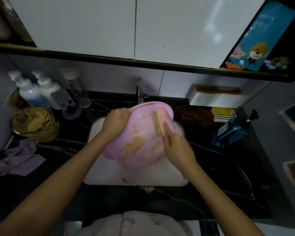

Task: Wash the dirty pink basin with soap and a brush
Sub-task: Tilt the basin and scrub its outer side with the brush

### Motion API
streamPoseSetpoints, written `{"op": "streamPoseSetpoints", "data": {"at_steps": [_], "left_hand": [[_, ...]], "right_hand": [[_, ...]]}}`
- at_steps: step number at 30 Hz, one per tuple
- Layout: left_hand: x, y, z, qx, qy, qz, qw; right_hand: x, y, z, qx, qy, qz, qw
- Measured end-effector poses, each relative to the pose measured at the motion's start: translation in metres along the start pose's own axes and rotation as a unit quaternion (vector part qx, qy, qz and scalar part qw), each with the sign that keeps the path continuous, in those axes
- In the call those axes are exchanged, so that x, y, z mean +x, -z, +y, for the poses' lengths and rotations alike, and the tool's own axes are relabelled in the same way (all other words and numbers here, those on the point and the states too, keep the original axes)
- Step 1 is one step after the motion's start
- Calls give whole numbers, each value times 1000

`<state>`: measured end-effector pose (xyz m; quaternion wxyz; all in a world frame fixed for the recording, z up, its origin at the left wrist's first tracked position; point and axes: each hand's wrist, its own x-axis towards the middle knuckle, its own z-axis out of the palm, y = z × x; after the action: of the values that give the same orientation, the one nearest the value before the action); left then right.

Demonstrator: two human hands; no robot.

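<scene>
The right grip is curled round the handle of the brush. The handle runs up and a little left out of the hand, so the brush's long axis points almost straight away from the person. Its head lies against the inner wall of the pink basin, close under the far right rim. The brown smears sit down and to the left of the brush head, across the basin's lower middle and nearer the person. By my judgement the coming stroke has to draw the brush back and leftward onto them. The left grip clasps the far left rim and holds the basin tilted, mouth toward the person, over the white sink. The tap stands just behind the basin, and the dark bench surrounds the sink.
</scene>
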<state>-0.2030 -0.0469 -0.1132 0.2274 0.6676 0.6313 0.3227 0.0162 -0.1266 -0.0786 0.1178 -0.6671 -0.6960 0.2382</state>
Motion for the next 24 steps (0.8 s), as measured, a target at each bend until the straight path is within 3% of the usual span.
{"op": "streamPoseSetpoints", "data": {"at_steps": [2,5,7,11,17,20,22,24], "left_hand": [[-4,2,1,-3,1,-6,1000],[-8,-3,10,-2,-7,-5,1000],[-9,-5,13,15,-6,-1,1000],[-11,4,5,5,13,14,1000],[-17,1,8,-7,6,6,1000],[-22,3,3,-10,6,19,1000],[-23,2,5,-8,7,20,1000],[-23,0,11,0,11,13,1000]], "right_hand": [[-13,2,-2,-99,54,-9,994],[16,17,28,-181,-71,7,981],[17,12,27,-161,-104,9,981],[-15,-11,5,-29,14,36,999],[-6,25,15,-156,160,-35,974],[16,46,33,-205,85,-12,975],[20,40,30,-144,34,14,989],[6,11,10,-90,56,10,994]]}}
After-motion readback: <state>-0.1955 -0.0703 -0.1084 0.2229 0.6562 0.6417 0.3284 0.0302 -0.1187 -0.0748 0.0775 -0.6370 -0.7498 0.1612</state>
